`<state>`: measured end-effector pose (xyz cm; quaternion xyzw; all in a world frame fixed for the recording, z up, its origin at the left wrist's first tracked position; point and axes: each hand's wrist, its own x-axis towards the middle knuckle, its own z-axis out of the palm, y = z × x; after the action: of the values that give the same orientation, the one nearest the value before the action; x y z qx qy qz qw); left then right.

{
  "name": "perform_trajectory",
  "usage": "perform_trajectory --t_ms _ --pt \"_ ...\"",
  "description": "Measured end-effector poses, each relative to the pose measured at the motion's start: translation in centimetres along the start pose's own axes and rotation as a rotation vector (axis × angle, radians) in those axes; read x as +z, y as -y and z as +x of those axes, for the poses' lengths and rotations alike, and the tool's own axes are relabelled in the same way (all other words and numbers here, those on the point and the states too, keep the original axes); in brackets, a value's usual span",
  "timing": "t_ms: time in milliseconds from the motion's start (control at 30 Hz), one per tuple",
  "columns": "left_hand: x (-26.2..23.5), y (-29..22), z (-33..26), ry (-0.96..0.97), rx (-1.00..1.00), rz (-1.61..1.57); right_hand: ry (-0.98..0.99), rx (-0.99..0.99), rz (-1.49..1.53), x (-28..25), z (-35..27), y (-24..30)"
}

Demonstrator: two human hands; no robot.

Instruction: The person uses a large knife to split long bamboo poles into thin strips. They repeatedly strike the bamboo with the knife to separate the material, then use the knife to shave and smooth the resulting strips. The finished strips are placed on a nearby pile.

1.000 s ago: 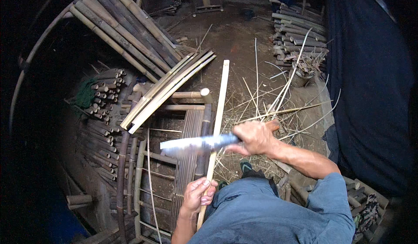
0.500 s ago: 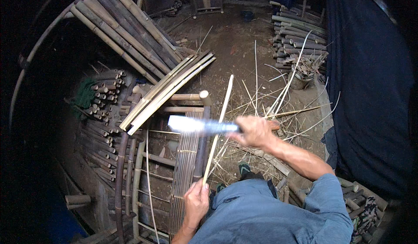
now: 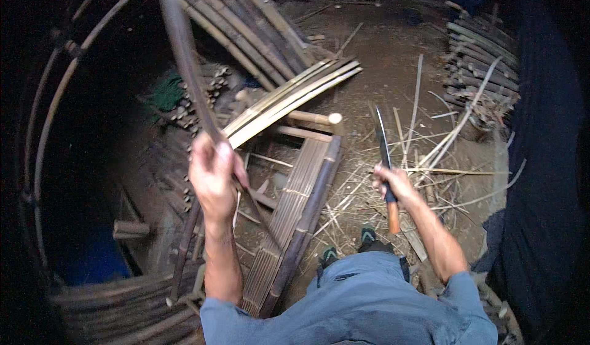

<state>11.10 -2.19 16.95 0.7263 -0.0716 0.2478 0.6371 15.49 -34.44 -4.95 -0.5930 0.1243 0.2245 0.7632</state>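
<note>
My left hand [image 3: 212, 176] is closed round a long bamboo strip [image 3: 187, 62], raised on the left with its dark side showing. Motion blurs the strip. Its upper end reaches the top of the picture, while the lower end slants over a slatted bamboo bench [image 3: 300, 185]. To the right of the bench, my right hand [image 3: 393, 185] grips a machete [image 3: 383, 142], its blade pointing away from me and its wooden handle end sticking out below the fist. Several pale split bamboo strips [image 3: 295, 102] lie in a bundle across the bench's far end, just beyond my left hand.
Bamboo offcuts and shavings [image 3: 350, 191] litter the ground right of the bench. Thick bamboo poles [image 3: 239, 31] lean at the far left, and more poles [image 3: 482, 56] are stacked at the far right. A dark cloth [image 3: 550, 160] hangs along the right side.
My left hand has risen and moved forward-left with the strip, which now shows its dark side. The machete has swung from pointing left to pointing away. The whole view has shifted.
</note>
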Motion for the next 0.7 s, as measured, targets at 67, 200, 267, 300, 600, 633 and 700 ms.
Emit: perform_trajectory --t_ms 67,200,267,300,600,633,700 --pt "0.3 -2.9 2.9 -0.089 0.008 -0.436 0.071 0.068 0.087 3.7 -1.9 -1.5" --pt "1.5 -6.0 1.5 0.001 -0.005 -0.598 0.181 0.054 0.35 8.2 -3.1 -2.6" --pt "1.2 -5.1 -1.2 0.017 -0.057 -0.638 0.089 0.028 0.42 9.0 -2.1 -1.6" --pt "1.7 -4.3 -2.8 -0.068 -0.106 -0.65 0.023 -0.033 0.474 8.8 -0.8 -1.2" --pt "1.9 5.0 -18.6 0.007 -1.024 -0.648 -0.232 -0.38 0.341 4.9 4.4 4.7" --pt "2.9 3.9 -18.9 0.197 -0.986 -0.421 -0.235 -0.385 0.235 4.6 4.5 5.1" --pt "4.2 1.7 -18.0 0.444 -0.541 0.077 -0.221 -0.45 0.12 4.7 4.3 5.9"
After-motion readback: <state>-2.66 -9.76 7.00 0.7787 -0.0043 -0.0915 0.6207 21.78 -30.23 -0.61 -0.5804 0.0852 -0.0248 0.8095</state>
